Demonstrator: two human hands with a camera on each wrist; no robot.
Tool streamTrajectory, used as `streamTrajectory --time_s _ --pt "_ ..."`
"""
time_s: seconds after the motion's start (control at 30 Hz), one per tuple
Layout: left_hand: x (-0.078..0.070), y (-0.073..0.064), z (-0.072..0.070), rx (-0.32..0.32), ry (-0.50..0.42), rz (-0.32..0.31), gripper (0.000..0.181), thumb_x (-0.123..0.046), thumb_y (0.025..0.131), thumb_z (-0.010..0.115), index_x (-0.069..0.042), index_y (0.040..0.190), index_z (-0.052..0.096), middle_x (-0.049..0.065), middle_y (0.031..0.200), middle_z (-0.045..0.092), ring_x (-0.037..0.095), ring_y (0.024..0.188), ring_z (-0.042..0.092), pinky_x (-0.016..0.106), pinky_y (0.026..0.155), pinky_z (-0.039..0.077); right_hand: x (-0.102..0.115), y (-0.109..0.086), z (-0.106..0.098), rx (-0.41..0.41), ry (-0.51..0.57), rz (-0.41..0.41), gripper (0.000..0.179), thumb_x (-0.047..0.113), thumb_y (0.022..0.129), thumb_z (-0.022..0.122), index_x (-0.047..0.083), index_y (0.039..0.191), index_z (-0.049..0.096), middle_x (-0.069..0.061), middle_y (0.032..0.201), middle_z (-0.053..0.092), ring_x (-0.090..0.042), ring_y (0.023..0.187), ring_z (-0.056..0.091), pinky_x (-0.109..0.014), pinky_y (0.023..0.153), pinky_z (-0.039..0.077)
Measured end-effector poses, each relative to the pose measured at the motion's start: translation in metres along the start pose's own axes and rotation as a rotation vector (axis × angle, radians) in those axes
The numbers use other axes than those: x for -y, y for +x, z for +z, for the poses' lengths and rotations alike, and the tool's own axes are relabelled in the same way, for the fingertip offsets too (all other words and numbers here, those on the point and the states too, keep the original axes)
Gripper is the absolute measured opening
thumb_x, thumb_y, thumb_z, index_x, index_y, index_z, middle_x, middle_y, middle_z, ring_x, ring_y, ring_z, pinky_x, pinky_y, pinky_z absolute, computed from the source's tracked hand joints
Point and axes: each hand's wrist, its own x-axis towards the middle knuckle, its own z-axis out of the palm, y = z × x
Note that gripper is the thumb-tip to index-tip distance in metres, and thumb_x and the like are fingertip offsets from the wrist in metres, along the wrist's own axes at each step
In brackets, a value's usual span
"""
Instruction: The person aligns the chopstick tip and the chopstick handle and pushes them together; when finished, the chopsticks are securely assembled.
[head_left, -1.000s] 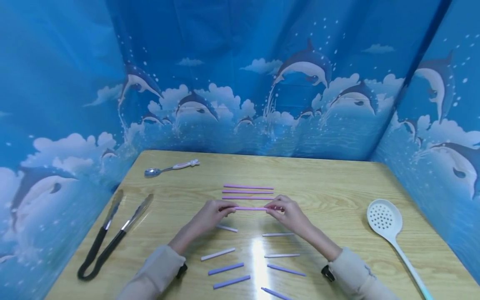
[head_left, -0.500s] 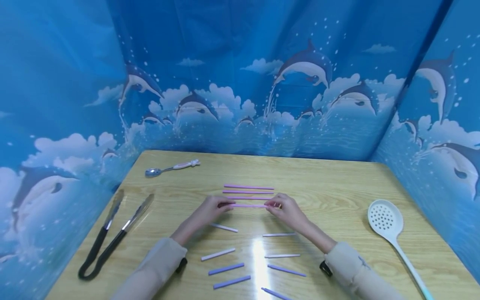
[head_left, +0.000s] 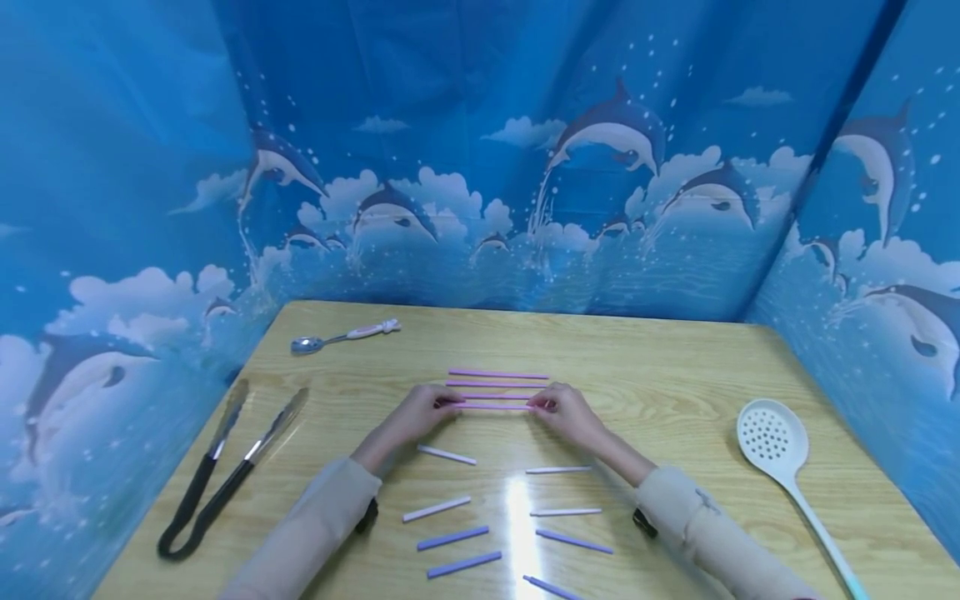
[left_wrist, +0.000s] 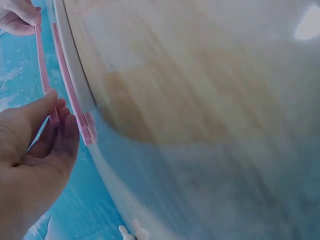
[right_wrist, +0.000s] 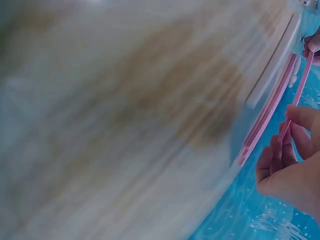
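Observation:
A thin pink stick is stretched level between my two hands. My left hand pinches its left end between thumb and fingers, and my right hand pinches the right end. The left wrist view shows the held stick apart from the other pink sticks. Just beyond my hands, three pink-purple sticks lie parallel on the table. In the right wrist view, the stick runs out from between my right thumb and fingers.
Pale and violet shorter sticks lie nearer me, several on the left and several on the right. Black-handled tongs rest at the left, a spoon at the back left, and a white slotted skimmer at the right. A dolphin-print curtain surrounds the table.
Both hands have moved slightly away from me with the pink stick, bringing it closer to the row of three. The other things stay where they were.

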Motion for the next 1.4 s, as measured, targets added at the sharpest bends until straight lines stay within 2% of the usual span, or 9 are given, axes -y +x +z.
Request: streamTrajectory --time_s 0.17,0.4,0.8,1.07,1.4 --pt "0.002 0.005 0.003 0.014 0.02 -0.026 0.019 -0.008 0.087 0.066 -0.004 0.105 0.07 0.009 0.098 0.07 0.02 0.09 0.063 0.035 0.084 0.052 -0.006 0.004 0.002 0.017 -0.007 0.008 0.006 0.004 0.082 0.071 0.0 0.086 0.072 -0.005 0.079 0.063 -0.014 0.072 0.055 -0.024 0.066 0.049" --pt "0.007 0.008 0.007 -0.012 0.083 0.055 0.016 -0.002 0.085 0.066 0.001 0.1 0.07 0.014 0.096 0.07 0.025 0.088 0.065 0.035 0.081 0.053 -0.008 0.007 0.005 0.038 -0.025 0.0 0.004 0.003 0.082 0.07 0.0 0.084 0.071 -0.005 0.078 0.062 -0.014 0.073 0.054 -0.024 0.067 0.049" --pt "0.008 0.009 0.007 -0.011 0.115 0.068 0.012 -0.002 0.084 0.067 0.002 0.095 0.071 0.013 0.09 0.068 0.024 0.084 0.062 0.033 0.077 0.052 -0.011 0.008 0.006 0.036 -0.051 0.041 0.009 0.008 0.083 0.071 -0.001 0.083 0.07 -0.005 0.079 0.063 -0.016 0.075 0.056 -0.029 0.071 0.05" --pt "0.006 0.01 0.007 0.003 0.118 0.028 0.012 -0.004 0.086 0.067 0.0 0.096 0.071 0.008 0.087 0.067 0.02 0.082 0.061 0.031 0.076 0.052 -0.011 0.008 0.006 0.045 -0.063 0.039 0.006 0.007 0.084 0.07 0.002 0.084 0.071 -0.005 0.081 0.063 -0.018 0.079 0.056 -0.034 0.075 0.049" --pt "0.005 0.005 0.005 0.001 0.072 0.002 0.015 -0.001 0.085 0.066 0.001 0.1 0.069 0.011 0.093 0.067 0.023 0.088 0.063 0.037 0.083 0.053 -0.006 0.003 -0.004 0.065 0.016 0.108 0.009 0.005 0.086 0.068 -0.002 0.09 0.071 -0.007 0.083 0.064 -0.016 0.077 0.056 -0.028 0.07 0.05"
